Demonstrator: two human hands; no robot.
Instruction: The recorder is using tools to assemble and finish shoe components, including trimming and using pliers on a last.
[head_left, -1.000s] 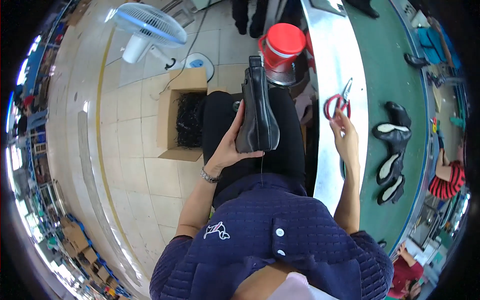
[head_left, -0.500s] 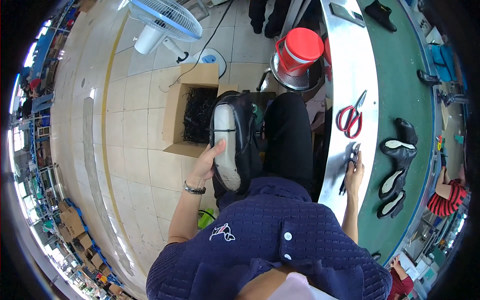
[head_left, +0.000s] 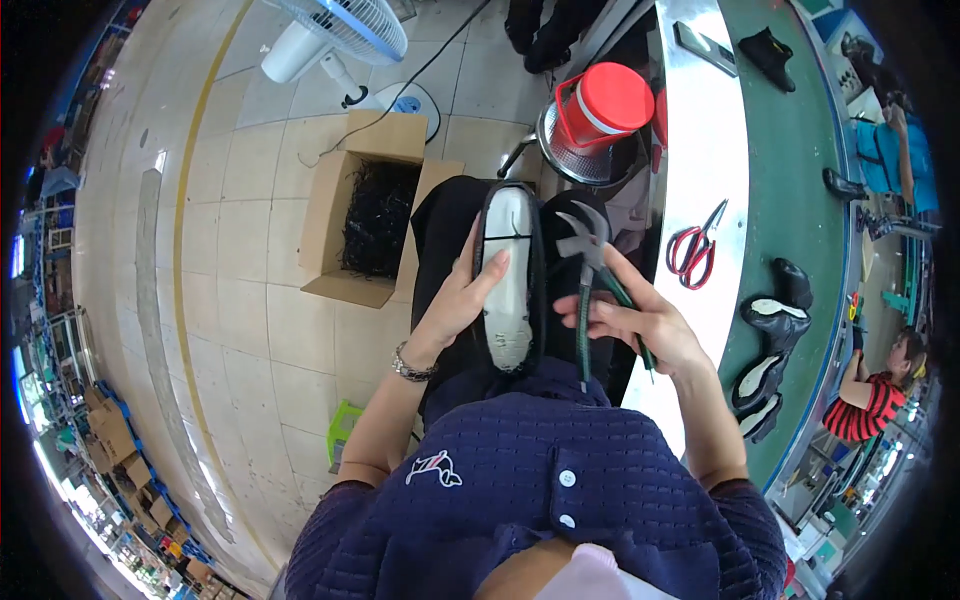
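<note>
A black shoe upper on a last (head_left: 507, 300) rests across my lap, its whitish sole side facing up and a thin dark band crossing it. My left hand (head_left: 467, 298) is closed around its left edge, thumb pressed on the pale bottom. Just right of the shoe, my right hand (head_left: 650, 320) grips a pair of lasting pincers (head_left: 591, 262) with green handles and curved metal jaws. The pincers' jaws are spread apart and point away from me, not touching the shoe. Some right-hand fingers lie between the two handles.
Red-handled scissors (head_left: 692, 257) and a phone (head_left: 705, 47) lie on the metal ledge (head_left: 700, 130). Beyond it, a green conveyor belt (head_left: 800, 200) carries several black shoe uppers. A cardboard box (head_left: 325, 215) with black scraps, a red bucket (head_left: 612, 98) on a stool and a fan stand ahead.
My right hand has lifted the pincers off the ledge and brought them over my lap beside the shoe. The shoe has shifted right and straightened in my left hand.
</note>
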